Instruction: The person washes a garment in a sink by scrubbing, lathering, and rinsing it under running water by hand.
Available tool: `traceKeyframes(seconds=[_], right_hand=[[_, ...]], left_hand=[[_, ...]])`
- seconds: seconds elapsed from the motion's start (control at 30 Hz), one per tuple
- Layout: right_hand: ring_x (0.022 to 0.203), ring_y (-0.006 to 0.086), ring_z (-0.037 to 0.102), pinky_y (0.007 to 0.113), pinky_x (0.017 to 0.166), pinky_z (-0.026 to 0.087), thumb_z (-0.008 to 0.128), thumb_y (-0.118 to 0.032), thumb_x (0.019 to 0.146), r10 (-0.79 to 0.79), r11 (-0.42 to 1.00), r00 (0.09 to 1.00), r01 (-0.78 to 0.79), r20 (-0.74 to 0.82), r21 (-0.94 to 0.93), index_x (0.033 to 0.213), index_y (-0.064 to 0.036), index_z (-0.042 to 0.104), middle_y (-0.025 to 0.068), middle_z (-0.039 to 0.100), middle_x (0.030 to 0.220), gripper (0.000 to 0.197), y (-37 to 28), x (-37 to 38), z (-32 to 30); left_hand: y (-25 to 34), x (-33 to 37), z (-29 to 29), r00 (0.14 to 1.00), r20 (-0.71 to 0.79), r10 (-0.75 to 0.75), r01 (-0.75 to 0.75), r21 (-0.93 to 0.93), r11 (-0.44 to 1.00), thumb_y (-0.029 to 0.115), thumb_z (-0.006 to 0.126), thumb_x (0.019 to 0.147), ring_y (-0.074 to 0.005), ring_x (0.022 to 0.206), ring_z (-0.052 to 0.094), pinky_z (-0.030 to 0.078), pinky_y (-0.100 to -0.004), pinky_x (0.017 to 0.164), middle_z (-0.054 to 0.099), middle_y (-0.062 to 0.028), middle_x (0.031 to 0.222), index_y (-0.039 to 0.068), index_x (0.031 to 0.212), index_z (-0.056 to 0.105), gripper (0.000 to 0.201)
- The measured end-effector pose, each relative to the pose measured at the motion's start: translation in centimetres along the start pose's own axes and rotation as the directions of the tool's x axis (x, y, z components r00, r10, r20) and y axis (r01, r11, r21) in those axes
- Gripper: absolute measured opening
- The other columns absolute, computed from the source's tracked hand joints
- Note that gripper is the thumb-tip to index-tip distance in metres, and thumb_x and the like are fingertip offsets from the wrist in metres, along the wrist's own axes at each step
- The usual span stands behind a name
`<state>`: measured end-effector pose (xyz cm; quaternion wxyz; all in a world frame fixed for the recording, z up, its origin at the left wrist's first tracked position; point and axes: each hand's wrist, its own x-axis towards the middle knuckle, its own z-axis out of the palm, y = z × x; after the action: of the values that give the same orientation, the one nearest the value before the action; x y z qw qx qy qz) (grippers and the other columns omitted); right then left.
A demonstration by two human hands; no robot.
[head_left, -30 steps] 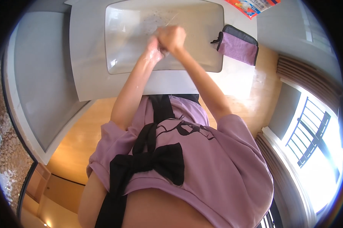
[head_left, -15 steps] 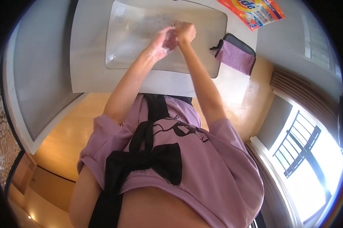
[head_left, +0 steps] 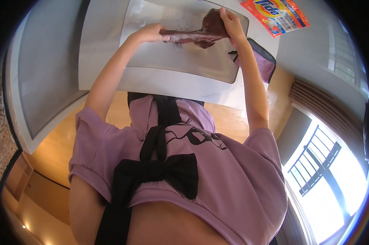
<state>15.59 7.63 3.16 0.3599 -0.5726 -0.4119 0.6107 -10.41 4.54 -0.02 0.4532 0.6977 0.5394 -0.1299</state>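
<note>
A wet, dark reddish-brown cloth [head_left: 212,29] is stretched sideways between my two hands above the basin of a sink [head_left: 160,59]. My left hand [head_left: 152,32] is closed on its narrow, twisted end. At the wider, bunched end, my right hand [head_left: 232,25] grips the fabric, with the thumb pressed against it. Pale suds show along the pulled part, and a fold hangs down near the right hand. Small bubbles lie in the basin behind the cloth. What kind of cloth it is, I cannot tell.
An orange detergent bag [head_left: 279,16] lies on the counter at the far right. Beside the basin's right edge is a purple pouch with black trim [head_left: 263,61], partly hidden by my right forearm. A barred window [head_left: 323,171] is at the lower right.
My hands were together over the basin with the cloth bunched between them. They have moved apart, left and right, pulling the cloth out long. My right forearm now covers part of the pouch.
</note>
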Motion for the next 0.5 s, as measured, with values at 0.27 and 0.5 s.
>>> traceKeyframes(seconds=[0.27,0.5], right_hand=[[0.076,0.017,0.057,0.027,0.072,0.042,0.064,-0.057,0.061,0.408,0.621,0.767,0.164,0.495,-0.767,0.104,-0.001,0.055,0.0079,0.061,0.08,0.071,2.5,-1.1,1.1],[0.065,0.0164,0.057,0.028,0.062,0.045,0.063,-0.032,0.072,0.231,0.956,0.948,-0.263,0.218,0.13,0.084,0.0018,0.061,0.0086,0.061,0.074,0.036,7.6,0.2,2.1]], left_hand=[[-5.0,0.3,2.3,0.974,-0.074,0.213,-0.152,-0.915,0.375,0.033,0.049,0.078,-0.0159,0.102,0.047,0.036,-0.03,0.088,0.054,-0.0041,0.106,0.008,0.11,0.052,0.04],[-0.9,2.8,7.3,0.998,-0.054,0.017,-0.037,-0.851,-0.523,0.043,0.039,0.084,-0.0244,0.097,0.053,0.042,-0.0378,0.086,0.054,-0.0103,0.107,0.001,0.11,0.046,0.05]])
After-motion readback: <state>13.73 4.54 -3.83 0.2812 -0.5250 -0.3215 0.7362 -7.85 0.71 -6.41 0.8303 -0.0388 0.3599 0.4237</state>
